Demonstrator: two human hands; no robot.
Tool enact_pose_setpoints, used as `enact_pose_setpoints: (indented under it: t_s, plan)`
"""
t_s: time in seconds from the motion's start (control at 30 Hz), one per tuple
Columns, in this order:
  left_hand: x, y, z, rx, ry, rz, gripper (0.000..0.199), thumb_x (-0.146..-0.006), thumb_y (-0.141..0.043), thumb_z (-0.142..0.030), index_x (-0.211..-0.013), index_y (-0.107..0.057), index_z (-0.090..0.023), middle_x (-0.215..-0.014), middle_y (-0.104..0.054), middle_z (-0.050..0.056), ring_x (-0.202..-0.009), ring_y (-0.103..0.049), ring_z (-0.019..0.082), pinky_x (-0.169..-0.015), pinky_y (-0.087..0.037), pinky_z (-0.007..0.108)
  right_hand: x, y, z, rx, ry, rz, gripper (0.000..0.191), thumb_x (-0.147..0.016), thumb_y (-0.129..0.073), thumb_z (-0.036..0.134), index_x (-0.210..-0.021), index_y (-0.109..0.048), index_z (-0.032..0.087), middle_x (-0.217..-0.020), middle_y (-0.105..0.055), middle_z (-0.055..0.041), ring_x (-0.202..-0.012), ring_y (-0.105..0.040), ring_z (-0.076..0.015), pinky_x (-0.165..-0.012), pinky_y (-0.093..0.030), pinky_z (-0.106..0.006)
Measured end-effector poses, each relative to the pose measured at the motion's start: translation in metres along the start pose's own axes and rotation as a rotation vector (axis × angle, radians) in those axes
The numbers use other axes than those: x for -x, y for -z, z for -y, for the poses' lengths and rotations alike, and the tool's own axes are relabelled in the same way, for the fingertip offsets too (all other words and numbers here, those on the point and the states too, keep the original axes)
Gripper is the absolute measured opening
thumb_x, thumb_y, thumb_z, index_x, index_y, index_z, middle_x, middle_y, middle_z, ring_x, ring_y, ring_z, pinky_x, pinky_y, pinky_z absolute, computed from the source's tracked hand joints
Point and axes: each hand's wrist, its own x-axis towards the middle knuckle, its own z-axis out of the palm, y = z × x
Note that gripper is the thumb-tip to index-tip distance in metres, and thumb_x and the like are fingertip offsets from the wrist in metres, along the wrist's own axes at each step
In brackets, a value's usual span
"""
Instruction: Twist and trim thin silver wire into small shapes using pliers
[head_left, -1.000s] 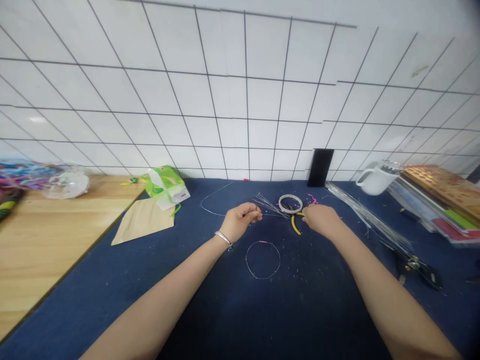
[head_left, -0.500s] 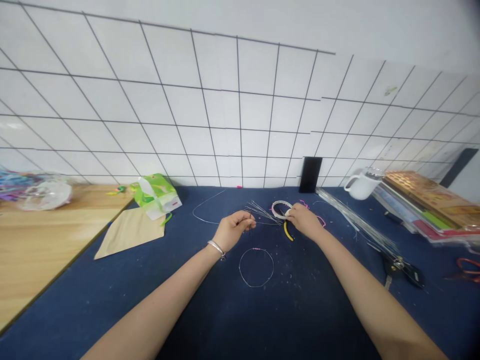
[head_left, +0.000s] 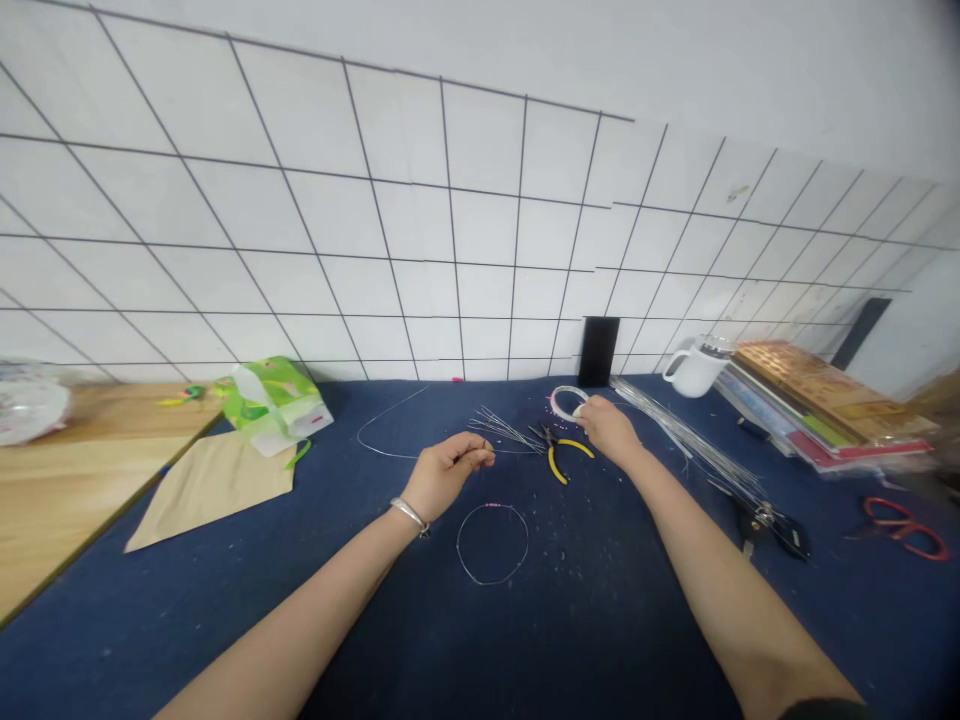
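My left hand [head_left: 454, 472] is closed in a pinch. A thin wire [head_left: 386, 453] reaches it from a wide loop on the left and shows again past the fingertips. The fingers hide the exact grip. My right hand [head_left: 609, 428] has its fingers closed on the edge of a white ring-shaped roll [head_left: 556, 404]. Tiny pink beads [head_left: 561, 427] lie just in front of that roll. Between the hands are pliers [head_left: 556, 452] with yellow handles, spread apart, and a bunch of short wires [head_left: 499, 428]. Nearer to me lies a wire hoop [head_left: 526, 545] with several pink beads on it.
Long wires [head_left: 675, 430] and keys [head_left: 750, 525] lie on the right, with red scissors [head_left: 904, 525] beyond. A white mug [head_left: 694, 372], stacked books [head_left: 825, 400] and an upright black slab [head_left: 599, 350] stand behind. On the left are a green packet [head_left: 274, 395] and brown paper [head_left: 217, 480].
The view has swung to the right. My right hand has shifted back with the white roll, uncovering the pliers and beads. My left hand keeps its pinch.
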Motion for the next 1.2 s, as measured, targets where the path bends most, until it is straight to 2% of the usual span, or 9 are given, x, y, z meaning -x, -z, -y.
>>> enact_pose_setpoints:
  t_s: [0.1, 0.23, 0.47, 0.63, 0.83, 1.0, 1.1, 1.2]
  plan:
    - [0.000, -0.001, 0.001, -0.008, 0.003, -0.009, 0.017, -0.080, -0.049, -0.029, -0.079, -0.062, -0.018, -0.076, -0.065, 0.001, -0.067, -0.057, 0.013, -0.066, -0.046, 0.026, 0.000, -0.004, 0.012, 0.012, 0.047, 0.028, 0.022, -0.089, -0.041, 0.024, -0.091, -0.062, 0.017, -0.100, -0.053, -0.0078, -0.096, -0.046, -0.0174, -0.076, -0.035, -0.023]
    - [0.001, -0.002, 0.002, -0.002, 0.004, -0.022, 0.018, -0.080, -0.049, -0.030, -0.078, -0.062, -0.018, -0.075, -0.065, 0.002, -0.067, -0.057, 0.013, -0.065, -0.046, 0.026, 0.000, -0.003, 0.023, 0.042, 0.085, 0.053, 0.021, -0.087, -0.041, 0.017, -0.090, -0.062, 0.016, -0.100, -0.054, -0.0096, -0.098, -0.045, -0.0189, -0.079, -0.034, -0.025]
    - [0.001, -0.001, 0.000, 0.024, 0.010, -0.007, 0.017, -0.080, -0.048, -0.029, -0.079, -0.061, -0.018, -0.076, -0.064, 0.002, -0.067, -0.057, 0.013, -0.066, -0.047, 0.026, -0.003, 0.002, 0.017, 0.079, 0.122, 0.084, 0.019, -0.085, -0.042, 0.012, -0.086, -0.061, 0.016, -0.096, -0.056, -0.0099, -0.093, -0.045, -0.0191, -0.075, -0.035, -0.026]
    - [0.001, -0.001, 0.001, 0.015, 0.013, -0.013, 0.017, -0.080, -0.049, -0.029, -0.080, -0.062, -0.018, -0.075, -0.065, 0.002, -0.067, -0.057, 0.013, -0.066, -0.046, 0.026, -0.001, 0.008, 0.011, 0.089, 0.091, 0.084, 0.020, -0.086, -0.044, 0.020, -0.080, -0.062, 0.015, -0.092, -0.057, -0.0113, -0.092, -0.047, -0.0203, -0.076, -0.036, -0.027]
    - [0.001, 0.000, 0.001, 0.024, -0.007, -0.007, 0.017, -0.080, -0.049, -0.029, -0.079, -0.062, -0.018, -0.075, -0.065, 0.002, -0.067, -0.057, 0.013, -0.065, -0.046, 0.025, 0.017, 0.011, 0.027, 0.077, 0.069, 0.024, 0.026, -0.089, -0.038, 0.033, -0.092, -0.058, 0.017, -0.098, -0.056, -0.0111, -0.097, -0.047, -0.0231, -0.076, -0.038, -0.030]
    - [0.001, 0.002, 0.000, -0.029, -0.010, 0.001, 0.017, -0.081, -0.048, -0.029, -0.079, -0.062, -0.019, -0.076, -0.064, 0.001, -0.069, -0.057, 0.013, -0.067, -0.045, 0.024, 0.033, -0.004, 0.040, 0.073, 0.067, 0.031, 0.016, -0.084, -0.046, 0.021, -0.096, -0.055, 0.015, -0.093, -0.058, -0.0113, -0.091, -0.050, -0.0228, -0.073, -0.039, -0.029]
    - [0.002, 0.002, 0.000, -0.049, -0.008, 0.004, 0.017, -0.081, -0.047, -0.028, -0.079, -0.061, -0.019, -0.076, -0.064, 0.000, -0.068, -0.056, 0.013, -0.068, -0.045, 0.024, 0.032, -0.011, 0.040, 0.069, 0.068, 0.025, 0.016, -0.083, -0.043, 0.014, -0.093, -0.056, 0.013, -0.092, -0.058, -0.0130, -0.090, -0.051, -0.0220, -0.074, -0.038, -0.029]
    - [0.002, 0.003, 0.001, -0.039, -0.015, 0.012, 0.017, -0.082, -0.047, -0.028, -0.079, -0.061, -0.019, -0.075, -0.064, 0.000, -0.068, -0.056, 0.012, -0.067, -0.045, 0.024, 0.030, -0.012, 0.037, 0.049, 0.090, 0.010, 0.016, -0.084, -0.042, 0.014, -0.089, -0.057, 0.012, -0.091, -0.058, -0.0128, -0.088, -0.052, -0.0209, -0.077, -0.038, -0.029]
